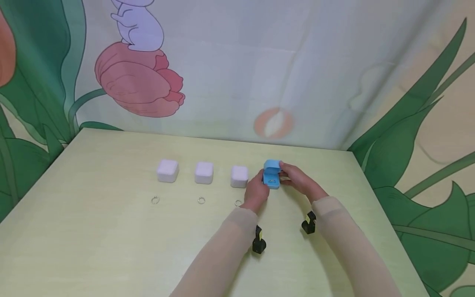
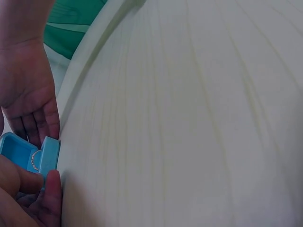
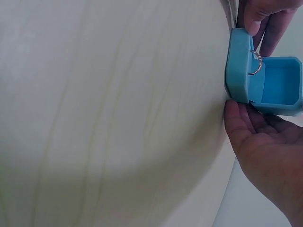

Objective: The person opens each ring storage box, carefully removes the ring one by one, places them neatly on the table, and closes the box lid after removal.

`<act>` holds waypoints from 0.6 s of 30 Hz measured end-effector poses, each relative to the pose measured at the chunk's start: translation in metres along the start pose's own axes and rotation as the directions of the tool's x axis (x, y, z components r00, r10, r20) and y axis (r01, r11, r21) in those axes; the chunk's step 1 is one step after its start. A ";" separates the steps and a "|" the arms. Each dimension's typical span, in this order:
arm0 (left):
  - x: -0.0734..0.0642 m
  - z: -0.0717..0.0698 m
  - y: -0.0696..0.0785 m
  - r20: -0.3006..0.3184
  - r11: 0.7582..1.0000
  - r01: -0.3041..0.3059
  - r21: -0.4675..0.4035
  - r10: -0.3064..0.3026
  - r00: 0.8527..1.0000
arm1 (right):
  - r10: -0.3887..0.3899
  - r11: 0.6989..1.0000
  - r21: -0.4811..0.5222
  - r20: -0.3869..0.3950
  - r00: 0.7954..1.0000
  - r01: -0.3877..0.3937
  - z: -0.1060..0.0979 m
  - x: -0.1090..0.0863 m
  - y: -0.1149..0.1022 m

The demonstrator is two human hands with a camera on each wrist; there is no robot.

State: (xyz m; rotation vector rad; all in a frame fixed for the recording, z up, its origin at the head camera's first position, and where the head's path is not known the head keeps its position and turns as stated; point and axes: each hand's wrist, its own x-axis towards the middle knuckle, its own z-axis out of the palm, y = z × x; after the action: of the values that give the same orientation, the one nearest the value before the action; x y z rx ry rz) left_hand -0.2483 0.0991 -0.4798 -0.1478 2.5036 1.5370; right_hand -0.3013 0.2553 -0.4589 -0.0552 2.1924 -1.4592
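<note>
A light blue ring box (image 1: 272, 165) sits on the table with its lid raised. In its base stands a thin metal ring (image 3: 259, 65), which shows in both wrist views. My left hand (image 1: 257, 192) grips the box's left side, thumb on the base and fingers curled along it. On the opposite side, my right hand (image 1: 299, 180) holds the box, with fingertips against the base and a digit up at the lid's edge. Left of the left hand, a white-lilac box (image 1: 239, 176) stands closed, and a loose ring (image 1: 238, 203) lies close to the left wrist.
Farther left stand two more closed white-lilac boxes, one in the middle (image 1: 204, 173) and one at the end (image 1: 168, 170). In front of them lie a middle ring (image 1: 201, 200) and an end ring (image 1: 155, 200). A printed curtain (image 1: 230, 82) hangs behind the pale table (image 1: 111, 247).
</note>
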 end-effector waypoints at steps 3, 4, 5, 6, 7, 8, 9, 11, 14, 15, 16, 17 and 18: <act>-0.001 0.001 0.000 -0.009 1.000 -0.001 -0.007 0.001 1.000 | -0.008 0.999 -0.035 -0.001 1.000 0.008 0.000 -0.004 -0.003; -0.001 0.001 0.000 -0.012 1.000 -0.002 -0.007 0.002 1.000 | -0.016 0.998 -0.056 -0.004 1.000 0.016 0.000 -0.007 -0.005; -0.001 0.001 0.000 -0.014 1.000 -0.002 -0.009 0.002 1.000 | -0.024 0.997 -0.071 -0.013 1.000 0.023 -0.001 -0.009 -0.007; -0.001 0.001 0.001 -0.017 1.000 -0.003 -0.010 0.002 1.000 | -0.032 0.995 -0.092 -0.025 0.999 0.030 -0.001 -0.011 -0.009; -0.001 0.000 0.001 -0.017 1.000 0.002 -0.010 -0.002 1.000 | -0.039 0.994 -0.107 -0.042 0.998 0.034 -0.002 -0.013 -0.011; -0.001 0.000 0.002 -0.016 1.000 0.006 -0.010 -0.006 1.000 | -0.044 0.993 -0.115 -0.064 0.997 0.037 -0.002 -0.015 -0.013; 0.000 0.000 0.002 -0.014 1.000 0.010 -0.008 -0.010 1.000 | -0.050 0.992 -0.118 -0.090 0.995 0.040 -0.003 -0.016 -0.014; 0.000 0.000 0.002 -0.011 1.000 0.018 -0.002 -0.018 1.000 | -0.062 0.992 -0.116 -0.156 0.986 0.044 -0.003 -0.018 -0.017; 0.000 0.001 0.002 -0.010 1.000 0.023 0.003 -0.023 1.000 | -0.091 0.993 -0.093 -0.256 0.962 0.069 -0.003 -0.023 -0.020; -0.001 0.001 0.002 -0.011 1.000 0.021 0.003 -0.021 1.000 | -0.104 0.992 -0.091 -0.281 0.954 0.082 -0.003 -0.025 -0.021; -0.001 0.000 0.001 -0.012 1.000 0.021 0.003 -0.021 1.000 | -0.116 0.992 -0.089 -0.304 0.945 0.093 -0.003 -0.026 -0.022; -0.001 0.000 0.001 -0.014 1.000 0.018 0.001 -0.018 1.000 | -0.124 0.991 -0.083 -0.321 0.939 0.102 -0.003 -0.028 -0.023; -0.002 0.000 0.001 -0.013 1.000 0.019 -0.001 -0.019 1.000 | -0.131 0.990 -0.086 -0.333 0.934 0.109 -0.003 -0.029 -0.023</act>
State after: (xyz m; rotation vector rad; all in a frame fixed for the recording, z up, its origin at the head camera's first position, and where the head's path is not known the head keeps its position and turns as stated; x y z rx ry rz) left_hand -0.2468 0.0994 -0.4784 -0.1819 2.5044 1.5353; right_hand -0.2828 0.2571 -0.4262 0.0436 2.5540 -1.5569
